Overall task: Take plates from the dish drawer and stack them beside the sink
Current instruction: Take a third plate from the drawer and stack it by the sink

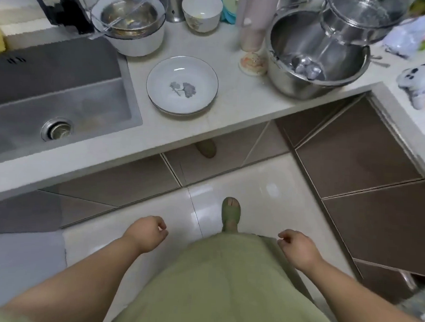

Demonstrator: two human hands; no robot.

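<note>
Both hands empty, hanging low over the floor in front of the body. Left hand (147, 233) loosely curled, fingers half bent, grasping nothing. Right hand (297, 245) same: relaxed curl, nothing held. Probably between trips, arms dropped while standing back from the counter.

Stack of plates (182, 85) parked on the countertop (232, 113), just beside the sink (62, 95) on its right. At least two visible by the rims, floral print on the top one. Placed near the front edge, likely for easy reach from below.

Dish drawer itself not identifiable; brown cabinet fronts (356, 153) under the counter all looked closed or edge-on, cannot tell which holds the plates.

Clutter behind the stack: white pot with glass lid (129, 20) by the faucet, small bowl (202, 11), large steel basin (316, 58) with another steel pot (361, 16) tilted into it, small patterned dish (253, 62) touching the basin. Room to grow the stack upward only; basin crowded the right side. One slippered foot (230, 214) on the tile, another under the counter overhang.
</note>
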